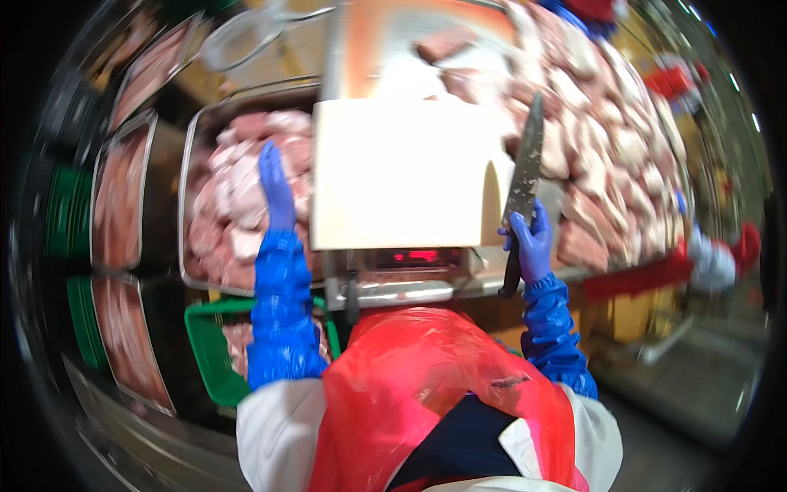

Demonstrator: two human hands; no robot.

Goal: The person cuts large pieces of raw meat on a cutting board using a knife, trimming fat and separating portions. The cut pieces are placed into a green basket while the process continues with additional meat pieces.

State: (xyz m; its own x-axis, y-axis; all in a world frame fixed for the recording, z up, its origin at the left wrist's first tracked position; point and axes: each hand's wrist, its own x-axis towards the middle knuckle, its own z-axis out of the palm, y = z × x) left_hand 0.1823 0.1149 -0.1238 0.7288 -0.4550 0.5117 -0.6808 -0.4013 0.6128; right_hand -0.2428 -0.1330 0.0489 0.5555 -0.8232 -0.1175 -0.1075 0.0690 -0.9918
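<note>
My right hand [534, 246], in a blue glove, is closed on the handle of a large knife [527, 156]. Its wide blade points away from me, beside the right edge of a white cutting board [402, 176]. Stretched out flat, my left hand [277, 184] is over the meat pieces [238, 184] in a metal tub to the left of the board. Whether it touches them I cannot tell. Nothing shows in its fingers. A big heap of pale pink meat [607, 148] lies right of the knife, and a few loose pieces [467, 82] lie beyond the board.
A red-lit display [416, 257] sits under the board's near edge. Below the tub stands a green crate [209, 348] with meat inside. More meat-filled trays [123, 197] line the left side. People in red and blue work gear are at the far and right edges, blurred.
</note>
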